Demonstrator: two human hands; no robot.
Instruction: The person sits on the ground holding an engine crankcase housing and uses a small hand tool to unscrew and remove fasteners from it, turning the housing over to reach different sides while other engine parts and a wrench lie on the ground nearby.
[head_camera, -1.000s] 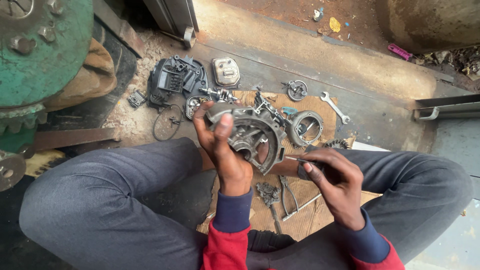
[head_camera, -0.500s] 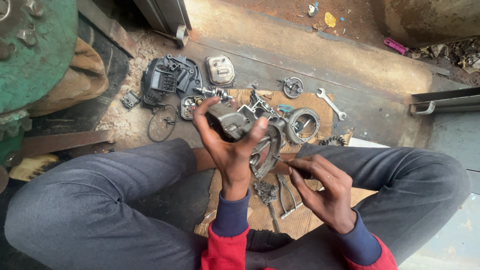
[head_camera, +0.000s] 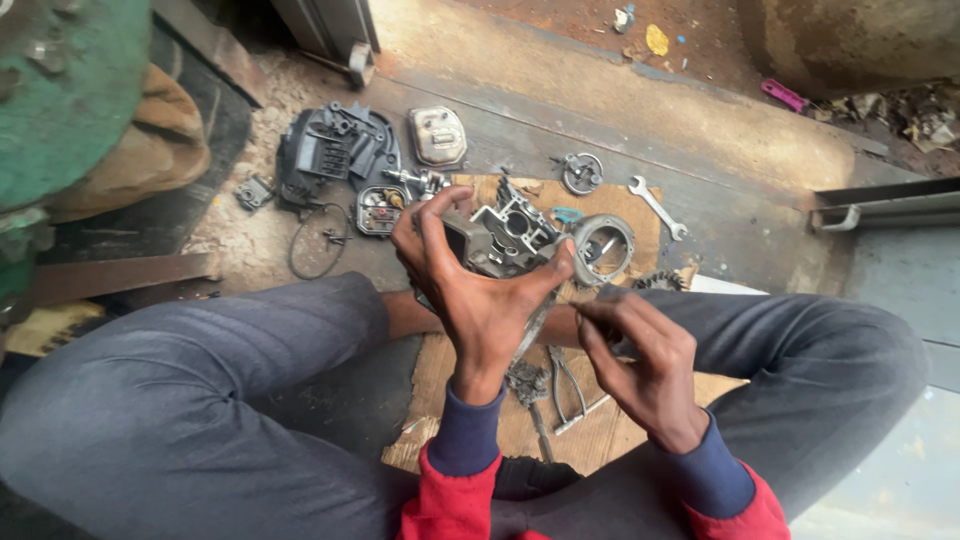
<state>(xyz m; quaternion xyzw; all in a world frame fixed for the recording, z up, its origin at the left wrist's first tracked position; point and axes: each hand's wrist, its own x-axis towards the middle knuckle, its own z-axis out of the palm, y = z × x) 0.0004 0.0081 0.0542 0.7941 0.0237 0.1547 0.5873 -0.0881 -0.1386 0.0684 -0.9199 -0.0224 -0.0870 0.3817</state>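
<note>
My left hand (head_camera: 478, 290) grips a grey metal engine casing (head_camera: 512, 237) and holds it up over my lap, thumb and fingers spread around its sides. My right hand (head_camera: 640, 360) is just right of it, fingers pinched on something small and thin that I cannot make out. Both hands are above a piece of cardboard (head_camera: 600, 430) on the floor between my legs.
A round metal housing (head_camera: 603, 246), a spanner (head_camera: 657, 207), a small round part (head_camera: 582, 172), a silver cover (head_camera: 438, 134) and a black engine block (head_camera: 335, 152) lie on the floor ahead. Pliers (head_camera: 562, 385) lie on the cardboard. A green machine (head_camera: 70, 90) stands at left.
My left hand has turned the casing, so its back now faces me. My right hand has risen closer to the casing, fingers still pinched.
</note>
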